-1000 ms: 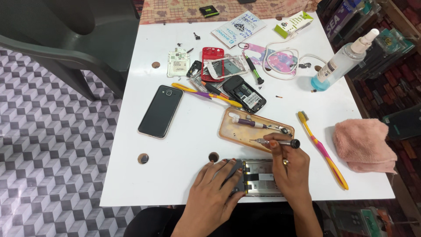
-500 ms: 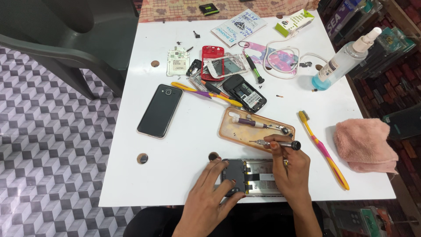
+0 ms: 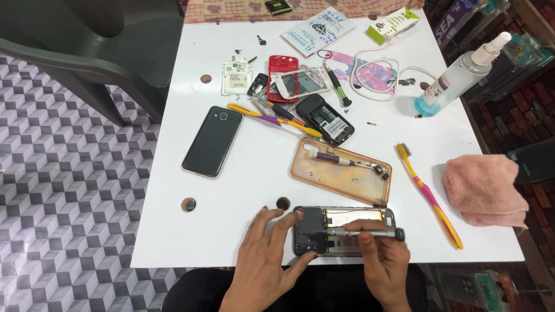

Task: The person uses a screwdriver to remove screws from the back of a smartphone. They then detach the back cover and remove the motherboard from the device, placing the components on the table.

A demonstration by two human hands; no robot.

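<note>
The left hand rests spread and released on the white desk, its fingertips touching the left end of an opened phone lying at the near edge. The right hand grasps a slim screwdriver, held level across the phone with its tip toward the left hand. Just beyond the hands lies an orange phone case holding a small tool. A yellow-pink toothbrush lies right of the right hand.

Left hand lies flat, fingers spread and pointing up-right. Right hand sits just beside it, fingers curled in a pinch grip.
</note>
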